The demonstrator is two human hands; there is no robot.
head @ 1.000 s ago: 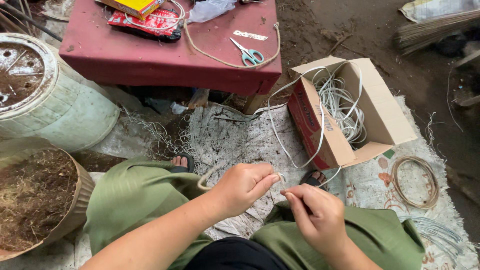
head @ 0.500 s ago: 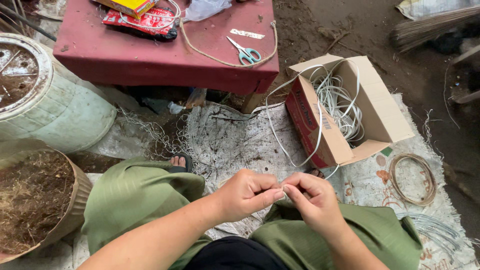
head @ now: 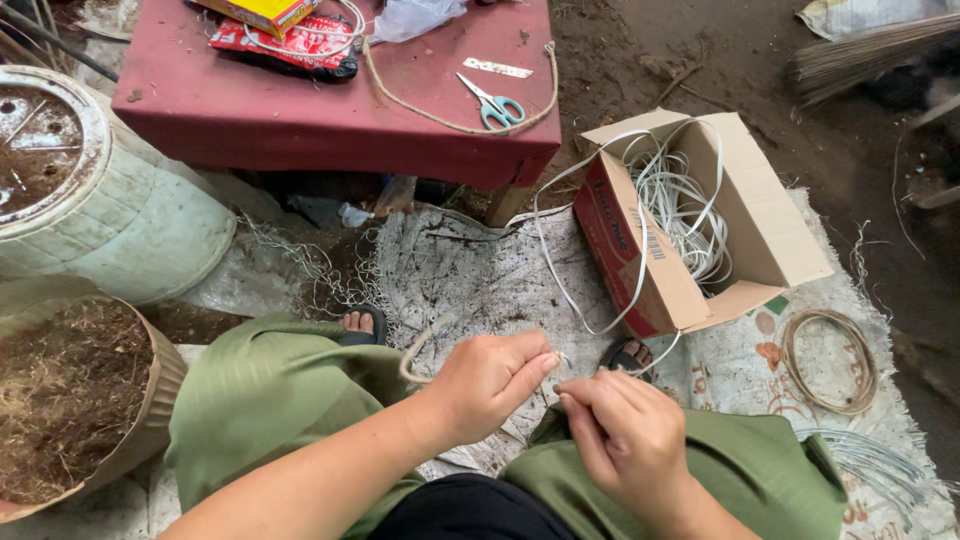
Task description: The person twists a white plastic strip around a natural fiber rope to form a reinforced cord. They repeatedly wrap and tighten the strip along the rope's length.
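A person sits low over their own green-trousered knees, both hands meeting in front of them. The left hand (head: 488, 385) is closed, its grip pinching a thin white strip (head: 590, 300) between thumb and forefinger, with a loop of tan cord (head: 412, 355) curling out behind its knuckles. The right hand (head: 625, 440) is closed too, fingertips pinched just beside the left grip; what they hold is too small to tell. From the grip the strip runs away and up into an open cardboard box (head: 700, 215) lying beyond the right hand, full of more white strips. Further beyond stands a red desk (head: 330, 100) carrying scissors (head: 492, 102). Well left of the grip sits a pale drum (head: 110, 215)
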